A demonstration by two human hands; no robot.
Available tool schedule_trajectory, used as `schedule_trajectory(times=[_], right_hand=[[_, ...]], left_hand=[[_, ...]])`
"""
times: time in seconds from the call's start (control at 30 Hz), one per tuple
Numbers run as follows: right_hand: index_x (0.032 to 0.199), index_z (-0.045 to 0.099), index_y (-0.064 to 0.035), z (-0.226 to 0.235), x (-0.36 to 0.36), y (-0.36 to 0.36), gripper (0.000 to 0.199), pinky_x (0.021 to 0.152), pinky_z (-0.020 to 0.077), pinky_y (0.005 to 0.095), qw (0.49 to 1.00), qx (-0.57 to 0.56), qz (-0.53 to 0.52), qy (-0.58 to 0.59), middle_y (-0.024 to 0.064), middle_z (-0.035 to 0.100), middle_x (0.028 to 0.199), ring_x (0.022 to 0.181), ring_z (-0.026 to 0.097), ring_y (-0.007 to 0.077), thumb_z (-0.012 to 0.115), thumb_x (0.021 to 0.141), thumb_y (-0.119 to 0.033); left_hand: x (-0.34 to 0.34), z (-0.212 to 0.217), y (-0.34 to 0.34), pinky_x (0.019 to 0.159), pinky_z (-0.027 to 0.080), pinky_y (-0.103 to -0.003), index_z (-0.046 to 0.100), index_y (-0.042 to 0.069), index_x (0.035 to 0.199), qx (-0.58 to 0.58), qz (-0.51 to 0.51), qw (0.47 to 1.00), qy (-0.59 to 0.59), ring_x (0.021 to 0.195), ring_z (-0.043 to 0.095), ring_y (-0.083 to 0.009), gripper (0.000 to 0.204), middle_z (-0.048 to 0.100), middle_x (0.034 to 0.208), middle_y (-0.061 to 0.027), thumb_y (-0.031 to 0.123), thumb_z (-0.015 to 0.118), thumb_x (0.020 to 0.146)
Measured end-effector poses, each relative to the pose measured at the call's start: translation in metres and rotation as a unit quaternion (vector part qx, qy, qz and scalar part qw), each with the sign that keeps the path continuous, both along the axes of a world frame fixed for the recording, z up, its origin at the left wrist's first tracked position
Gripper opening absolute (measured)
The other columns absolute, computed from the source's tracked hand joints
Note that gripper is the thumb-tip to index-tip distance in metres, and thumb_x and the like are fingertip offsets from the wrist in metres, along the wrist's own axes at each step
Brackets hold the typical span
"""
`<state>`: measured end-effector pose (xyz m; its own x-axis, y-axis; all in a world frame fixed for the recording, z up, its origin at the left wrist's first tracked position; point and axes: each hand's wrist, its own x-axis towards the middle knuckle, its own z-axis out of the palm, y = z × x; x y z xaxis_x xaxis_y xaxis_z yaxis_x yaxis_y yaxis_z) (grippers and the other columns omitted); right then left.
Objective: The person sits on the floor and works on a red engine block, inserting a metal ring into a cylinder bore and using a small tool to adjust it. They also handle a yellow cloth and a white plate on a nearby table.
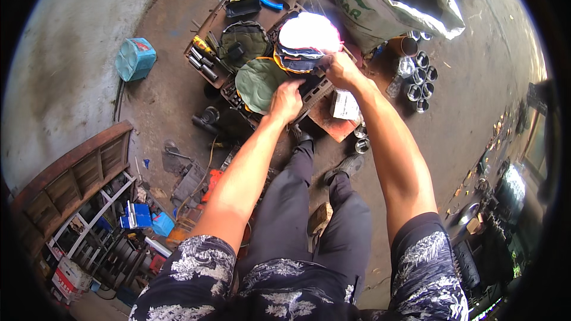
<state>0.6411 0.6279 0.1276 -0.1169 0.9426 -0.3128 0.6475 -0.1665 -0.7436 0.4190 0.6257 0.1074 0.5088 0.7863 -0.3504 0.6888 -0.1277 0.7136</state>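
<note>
A stack of round cloth pads [299,57], navy and orange at the edges with a glaring white top, lies on a low metal crate-like stand. My right hand [343,70] is closed at the stack's right edge, its fingers curled over the cloth. Left of the stack lies a pale green round pad [259,85] with an orange rim. My left hand [285,102] overlaps that pad's right edge, fingers bent together; whatever they hold is hidden. Behind the green pad is a dark olive round cloth piece [244,40] with a small black object on it.
A white box [345,105] sits by the stand's right side. Several metal cylinders [420,75] and a large white sack [372,9] stand to the right. A blue package [135,59] lies at left. Tools and parts fill a wooden-edged rack [77,169] at lower left.
</note>
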Motion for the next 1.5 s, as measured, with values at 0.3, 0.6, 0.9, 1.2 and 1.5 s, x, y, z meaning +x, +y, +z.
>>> schedule_trajectory(times=[0.3,0.6,0.9,1.2,1.5], right_hand=[[0.082,0.073,-0.0037,0.025,-0.059,-0.035,0.017,0.098,0.0484,0.0454,0.980,0.184,0.027,-0.068,0.0121,0.067,0.125,0.115,0.060,0.0320,0.057,0.076,-0.009],[0.096,0.064,-0.0031,0.065,-0.118,-0.105,0.029,0.108,0.0399,0.0468,0.955,0.150,-0.157,0.202,0.0177,0.059,0.127,0.127,0.050,0.0358,0.073,0.070,-0.013],[0.137,0.050,-0.0028,0.053,-0.099,-0.179,0.054,0.104,0.0469,0.0474,0.420,-0.281,-0.525,0.685,0.0134,0.063,0.128,0.119,0.060,0.0286,0.068,0.094,-0.029],[0.139,0.049,-0.0034,0.039,-0.068,-0.207,0.059,0.102,0.0489,0.0440,0.561,-0.232,-0.533,0.589,0.0101,0.063,0.128,0.117,0.061,0.0262,0.073,0.089,-0.023],[0.141,0.046,-0.0027,0.054,-0.042,-0.208,0.065,0.098,0.0492,0.0379,0.640,-0.261,-0.466,0.552,0.0074,0.061,0.126,0.115,0.059,0.0216,0.076,0.087,-0.019]], left_hand=[[-0.016,0.031,0.039,0.090,0.054,-0.045,0.052,0.003,0.134,-0.445,0.428,0.688,-0.382,0.109,0.065,-0.0269,0.058,0.066,0.119,-0.0119,0.049,0.043,0.101],[-0.075,0.074,-0.007,0.096,0.053,-0.037,0.052,-0.002,0.132,-0.314,0.410,0.813,-0.269,0.111,0.064,-0.0244,0.054,0.064,0.122,-0.0126,-0.001,0.070,0.081],[-0.055,0.096,-0.052,0.104,0.046,-0.035,0.047,0.002,0.141,-0.445,0.165,0.837,-0.273,0.119,0.057,-0.0178,0.075,0.060,0.128,-0.0075,0.006,0.080,0.075],[-0.019,0.077,-0.057,0.092,0.052,-0.031,0.053,-0.002,0.129,-0.541,0.183,0.776,-0.269,0.104,0.063,-0.0150,0.058,0.065,0.113,-0.0089,0.032,0.075,0.087],[0.013,0.044,-0.052,0.077,0.057,-0.029,0.062,0.001,0.116,-0.512,0.272,0.801,-0.151,0.091,0.068,-0.0131,0.030,0.069,0.106,-0.0083,0.016,0.063,0.090]])
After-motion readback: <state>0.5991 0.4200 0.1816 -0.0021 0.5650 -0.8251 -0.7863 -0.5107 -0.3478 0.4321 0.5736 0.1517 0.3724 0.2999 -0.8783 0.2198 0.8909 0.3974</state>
